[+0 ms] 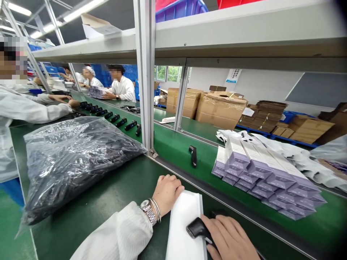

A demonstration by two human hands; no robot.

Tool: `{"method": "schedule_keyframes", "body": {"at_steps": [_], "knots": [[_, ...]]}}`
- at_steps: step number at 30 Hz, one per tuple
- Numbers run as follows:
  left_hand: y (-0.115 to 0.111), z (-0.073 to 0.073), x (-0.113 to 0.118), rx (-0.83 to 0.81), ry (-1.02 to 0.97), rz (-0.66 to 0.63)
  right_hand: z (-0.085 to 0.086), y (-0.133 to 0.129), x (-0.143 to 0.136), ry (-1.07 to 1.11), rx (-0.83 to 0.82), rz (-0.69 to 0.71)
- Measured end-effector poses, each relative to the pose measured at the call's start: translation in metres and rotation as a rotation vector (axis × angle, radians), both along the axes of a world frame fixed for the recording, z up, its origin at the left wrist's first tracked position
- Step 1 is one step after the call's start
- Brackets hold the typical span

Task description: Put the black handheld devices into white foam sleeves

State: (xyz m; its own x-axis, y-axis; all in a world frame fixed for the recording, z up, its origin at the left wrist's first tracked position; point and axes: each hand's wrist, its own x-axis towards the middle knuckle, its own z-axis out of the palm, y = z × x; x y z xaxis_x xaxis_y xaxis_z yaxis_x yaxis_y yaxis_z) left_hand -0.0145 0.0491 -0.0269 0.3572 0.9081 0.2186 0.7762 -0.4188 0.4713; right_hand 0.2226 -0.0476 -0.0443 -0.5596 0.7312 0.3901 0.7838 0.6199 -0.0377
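A stack of white foam sleeves or a flat white pouch (185,224) lies at the front edge of the green bench. My left hand (167,193), with a watch and bracelets at the wrist, has its fingers curled over the pouch's upper left corner. Over the pouch's right side, my right hand (230,236) is closed around a black pistol-shaped handheld device (196,228), its rounded head pointing left. The palm hides much of the handle. A similar black device (193,156) rests alone on the green belt beyond.
A large clear bag of dark items (81,148) fills the left bench. Purple-and-white boxes (267,180) are stacked at right, before white sleeves (292,151). Several black devices (108,115) line the belt. A metal post (145,79) supports the shelf (244,32). Co-workers (123,86) sit beyond.
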Motion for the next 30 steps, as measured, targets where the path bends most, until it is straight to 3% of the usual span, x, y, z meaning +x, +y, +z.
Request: {"method": "schedule_keyframes", "body": {"at_steps": [3, 5, 8, 12, 16, 22, 30], "knots": [[0.000, -0.001, -0.007, 0.010, 0.003, -0.030, 0.008, 0.006, -0.013, 0.139, -0.216, -0.065], [0.001, -0.002, -0.009, 0.021, 0.002, -0.064, 0.019, 0.010, -0.011, 0.373, -0.353, -0.160], [0.002, -0.003, -0.009, 0.041, 0.002, -0.089, 0.044, 0.026, -0.003, 0.797, -0.427, -0.262], [0.001, 0.000, -0.004, 0.120, 0.018, -0.095, 0.071, 0.061, -0.006, 1.189, -0.464, -0.185], [-0.003, 0.004, -0.003, 0.255, -0.011, -0.170, 0.074, 0.088, -0.026, 1.452, -0.511, -0.078], [-0.010, 0.013, 0.000, 0.342, -0.075, -0.247, 0.060, 0.095, -0.044, 1.593, -0.505, -0.064], [-0.023, 0.025, 0.004, 0.311, -0.328, -0.262, 0.050, 0.086, -0.052, 1.429, -0.624, 0.033]]}}
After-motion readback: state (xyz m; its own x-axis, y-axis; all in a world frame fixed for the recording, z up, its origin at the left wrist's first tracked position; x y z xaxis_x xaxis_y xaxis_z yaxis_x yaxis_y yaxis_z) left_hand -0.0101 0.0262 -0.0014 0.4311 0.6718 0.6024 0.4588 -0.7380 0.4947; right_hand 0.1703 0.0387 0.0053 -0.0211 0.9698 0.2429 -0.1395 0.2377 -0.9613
